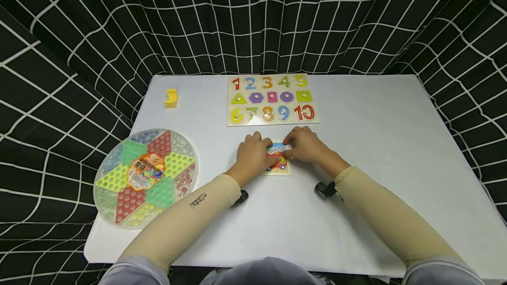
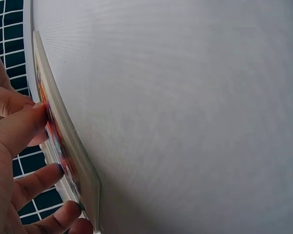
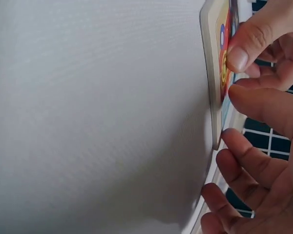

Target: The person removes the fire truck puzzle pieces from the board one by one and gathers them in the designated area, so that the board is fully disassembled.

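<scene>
A small wooden jigsaw puzzle (image 1: 279,169) with a red fire truck picture lies flat on the white table between the hands. My left hand (image 1: 253,155) rests over its left part, the thumb (image 2: 31,119) pressing on the picture and the other fingers at its upper left side. At the right edge of the puzzle, my right hand (image 1: 306,145) touches with thumb (image 3: 249,97) and forefinger, the remaining fingers loosely bent by the tabletop. Both hands cover parts of the picture. No loose piece shows between the fingers.
Behind the hands lies a wooden number and shape board (image 1: 273,122). To the left is a round Chinese checkers board (image 1: 158,190) with coloured marbles. A yellow block (image 1: 171,99) stands at the back left of the white table (image 1: 376,122). Black netted cloth (image 1: 273,21) surrounds it.
</scene>
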Action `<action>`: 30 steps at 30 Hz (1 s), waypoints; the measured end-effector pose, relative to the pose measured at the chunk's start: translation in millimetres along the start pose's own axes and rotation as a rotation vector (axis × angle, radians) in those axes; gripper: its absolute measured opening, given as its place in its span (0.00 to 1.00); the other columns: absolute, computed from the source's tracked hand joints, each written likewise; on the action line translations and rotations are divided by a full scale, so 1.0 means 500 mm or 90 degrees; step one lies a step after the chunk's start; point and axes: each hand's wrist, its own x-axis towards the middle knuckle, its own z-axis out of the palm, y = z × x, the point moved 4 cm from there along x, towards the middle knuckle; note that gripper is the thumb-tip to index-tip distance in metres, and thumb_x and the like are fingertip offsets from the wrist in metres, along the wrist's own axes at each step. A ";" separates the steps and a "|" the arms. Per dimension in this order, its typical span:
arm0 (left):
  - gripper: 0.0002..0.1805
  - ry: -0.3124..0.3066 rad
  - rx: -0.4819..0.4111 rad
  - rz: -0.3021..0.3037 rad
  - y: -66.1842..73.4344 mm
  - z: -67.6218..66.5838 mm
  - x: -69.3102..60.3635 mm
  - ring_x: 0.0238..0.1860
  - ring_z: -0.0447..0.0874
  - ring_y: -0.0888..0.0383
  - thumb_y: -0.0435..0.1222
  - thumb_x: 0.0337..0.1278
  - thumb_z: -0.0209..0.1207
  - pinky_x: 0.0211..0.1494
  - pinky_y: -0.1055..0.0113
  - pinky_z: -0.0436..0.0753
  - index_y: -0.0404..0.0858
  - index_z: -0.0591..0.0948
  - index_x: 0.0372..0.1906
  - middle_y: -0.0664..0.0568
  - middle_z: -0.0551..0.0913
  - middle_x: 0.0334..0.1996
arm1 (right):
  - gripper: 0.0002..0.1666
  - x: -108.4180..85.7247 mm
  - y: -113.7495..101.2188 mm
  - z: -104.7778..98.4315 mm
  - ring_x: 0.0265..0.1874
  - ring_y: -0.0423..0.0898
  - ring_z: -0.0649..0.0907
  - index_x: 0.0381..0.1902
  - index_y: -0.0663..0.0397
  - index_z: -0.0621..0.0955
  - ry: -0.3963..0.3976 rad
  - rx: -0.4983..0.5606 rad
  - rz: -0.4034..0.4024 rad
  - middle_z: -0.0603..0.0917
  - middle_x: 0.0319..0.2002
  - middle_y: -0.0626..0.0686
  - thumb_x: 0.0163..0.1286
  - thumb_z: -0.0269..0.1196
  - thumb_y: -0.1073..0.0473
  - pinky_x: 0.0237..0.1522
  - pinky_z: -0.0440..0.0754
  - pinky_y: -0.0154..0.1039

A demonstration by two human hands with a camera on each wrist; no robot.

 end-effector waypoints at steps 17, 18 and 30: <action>0.32 -0.022 0.028 -0.016 0.006 0.002 0.000 0.40 0.68 0.52 0.62 0.52 0.64 0.39 0.59 0.74 0.48 0.81 0.57 0.50 0.72 0.42 | 0.12 0.009 -0.002 -0.008 0.45 0.51 0.76 0.32 0.49 0.85 0.004 -0.065 -0.067 0.82 0.36 0.47 0.51 0.76 0.53 0.55 0.66 0.56; 0.32 -0.024 0.030 -0.016 0.006 0.002 0.000 0.40 0.68 0.52 0.62 0.52 0.64 0.39 0.59 0.74 0.48 0.81 0.57 0.50 0.72 0.42 | 0.12 0.009 -0.002 -0.008 0.45 0.51 0.76 0.31 0.49 0.85 0.003 -0.064 -0.071 0.82 0.35 0.47 0.51 0.76 0.54 0.55 0.66 0.56; 0.33 -0.020 0.029 -0.011 0.006 0.003 0.001 0.38 0.68 0.51 0.64 0.51 0.63 0.37 0.59 0.73 0.48 0.81 0.56 0.50 0.71 0.41 | 0.19 0.016 0.000 -0.009 0.46 0.50 0.77 0.39 0.53 0.89 0.013 -0.122 -0.134 0.84 0.38 0.48 0.51 0.74 0.49 0.54 0.68 0.55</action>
